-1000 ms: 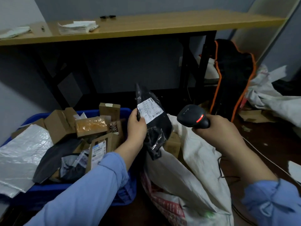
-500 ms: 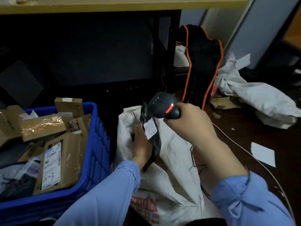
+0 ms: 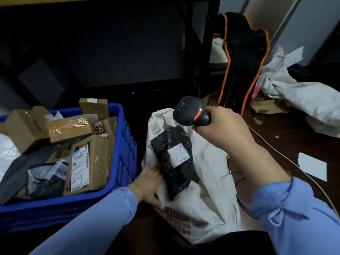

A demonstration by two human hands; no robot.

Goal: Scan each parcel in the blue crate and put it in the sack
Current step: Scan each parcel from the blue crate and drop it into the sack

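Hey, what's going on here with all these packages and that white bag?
A person is working through parcels. The right hand grips a handheld scanner, its red light on, above a black parcel with a white label. That parcel lies in the mouth of the white sack. The left hand is at the parcel's lower end by the sack's edge; which of the two it grips is unclear. The blue crate beside the sack holds more parcels.
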